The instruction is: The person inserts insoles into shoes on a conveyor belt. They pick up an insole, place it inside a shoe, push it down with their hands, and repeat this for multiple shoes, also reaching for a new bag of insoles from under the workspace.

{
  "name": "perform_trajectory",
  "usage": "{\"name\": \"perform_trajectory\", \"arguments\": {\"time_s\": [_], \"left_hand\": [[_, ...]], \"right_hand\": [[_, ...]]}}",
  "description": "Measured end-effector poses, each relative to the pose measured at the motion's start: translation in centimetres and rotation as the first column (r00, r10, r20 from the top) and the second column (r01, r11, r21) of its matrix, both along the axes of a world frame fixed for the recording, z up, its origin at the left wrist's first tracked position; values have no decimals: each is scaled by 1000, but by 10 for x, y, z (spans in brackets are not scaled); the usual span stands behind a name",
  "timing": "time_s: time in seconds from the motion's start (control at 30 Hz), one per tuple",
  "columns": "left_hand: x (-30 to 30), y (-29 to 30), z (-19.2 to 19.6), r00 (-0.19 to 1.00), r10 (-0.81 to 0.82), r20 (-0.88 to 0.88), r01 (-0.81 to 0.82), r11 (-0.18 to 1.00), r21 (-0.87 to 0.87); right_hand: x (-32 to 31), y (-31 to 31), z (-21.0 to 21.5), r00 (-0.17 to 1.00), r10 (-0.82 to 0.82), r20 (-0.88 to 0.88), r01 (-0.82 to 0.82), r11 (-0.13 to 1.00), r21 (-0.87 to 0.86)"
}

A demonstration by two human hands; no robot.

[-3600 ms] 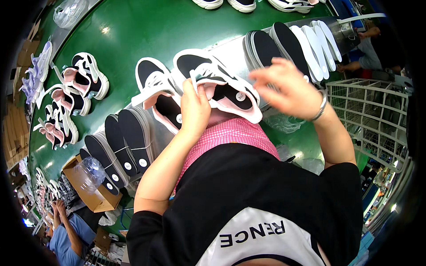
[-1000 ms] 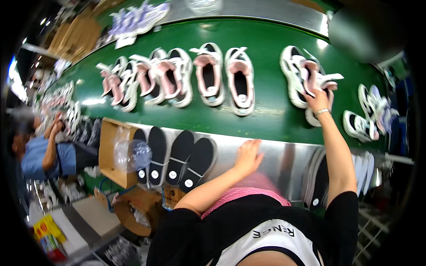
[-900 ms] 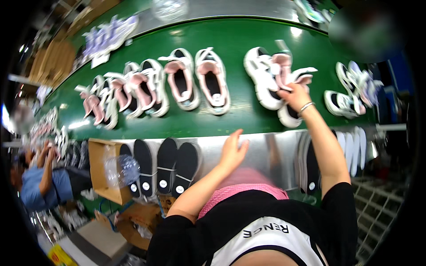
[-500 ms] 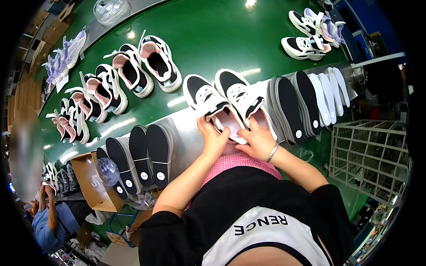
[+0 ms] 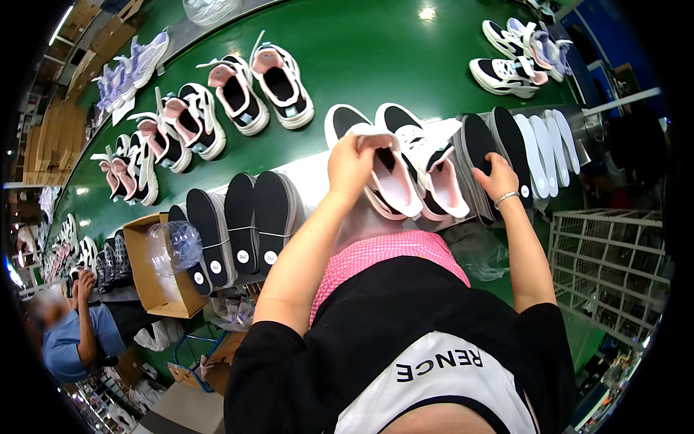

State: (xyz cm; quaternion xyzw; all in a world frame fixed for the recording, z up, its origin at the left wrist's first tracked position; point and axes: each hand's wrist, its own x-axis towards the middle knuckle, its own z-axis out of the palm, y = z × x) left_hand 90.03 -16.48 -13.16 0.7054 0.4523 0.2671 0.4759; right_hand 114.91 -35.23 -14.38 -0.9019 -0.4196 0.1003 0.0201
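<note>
Two black-and-white sneakers with pink linings stand side by side on the metal table edge in front of me. My left hand (image 5: 352, 168) is closed on the tongue of the left sneaker (image 5: 394, 189), pulling it up and back from the opening. The right sneaker (image 5: 442, 181) stands untouched, its tongue loose. My right hand (image 5: 500, 179) rests on a stack of black insoles (image 5: 475, 141) just right of the shoes, thumb and forefinger apart on the top one. Whether it grips that insole cannot be made out.
More black insoles (image 5: 515, 145) and white insoles (image 5: 538, 155) lie to the right, above a wire cart (image 5: 611, 253). Bundled insoles (image 5: 242, 224) and a cardboard box (image 5: 148, 278) are at left. Sneakers (image 5: 282, 87) line the green conveyor (image 5: 361, 54). A co-worker (image 5: 83, 340) works far left.
My right hand has left the right sneaker and moved right onto the black insole stack. My left hand has shifted up to the left sneaker's tongue and lifted it.
</note>
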Motion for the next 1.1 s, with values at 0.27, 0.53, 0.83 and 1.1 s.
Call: {"name": "perform_trajectory", "arguments": {"time_s": [0.27, 0.53, 0.83, 1.1], "left_hand": [[6, 17, -18, 997, -13, 78, 44, 915, -402], [7, 11, -9, 991, -5, 134, 67, 884, -462], [10, -7, -28, 994, -32, 104, 37, 998, -50], [9, -14, -22, 995, 2, 101, 8, 995, -103]], "right_hand": [[5, -2, 47, 942, -22, -334, 244, 728, 640], [-114, 47, 123, 631, 764, -132, -775, 617, -132], [-145, 82, 37, 796, 601, -76, -594, 799, 91], [-128, 58, 96, 794, 590, -145, -606, 757, -244]]}}
